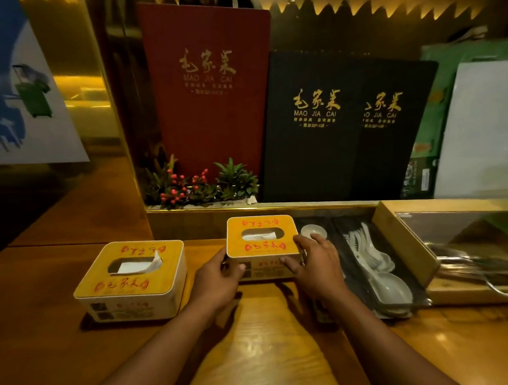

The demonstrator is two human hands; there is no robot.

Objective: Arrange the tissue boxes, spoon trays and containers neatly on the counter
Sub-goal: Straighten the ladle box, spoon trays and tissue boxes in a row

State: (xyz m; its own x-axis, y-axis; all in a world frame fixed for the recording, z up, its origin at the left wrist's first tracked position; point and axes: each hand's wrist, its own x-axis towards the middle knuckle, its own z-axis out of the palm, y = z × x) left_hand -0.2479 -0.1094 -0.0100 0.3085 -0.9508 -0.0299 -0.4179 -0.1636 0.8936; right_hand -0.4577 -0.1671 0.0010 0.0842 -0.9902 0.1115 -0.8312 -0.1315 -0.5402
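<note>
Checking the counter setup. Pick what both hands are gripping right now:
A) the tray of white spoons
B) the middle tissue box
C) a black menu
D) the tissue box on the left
B: the left hand and right hand clasp opposite sides of the middle tissue box.

both hands (218, 276) (314, 265) forward, fingers curled

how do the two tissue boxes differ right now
The left tissue box stands free and skewed on the counter, its tissue poking up; the right tissue box is gripped by the left hand and right hand, squarer to the ledge, tissue tucked in. Both have yellow lids with red lettering.
</note>
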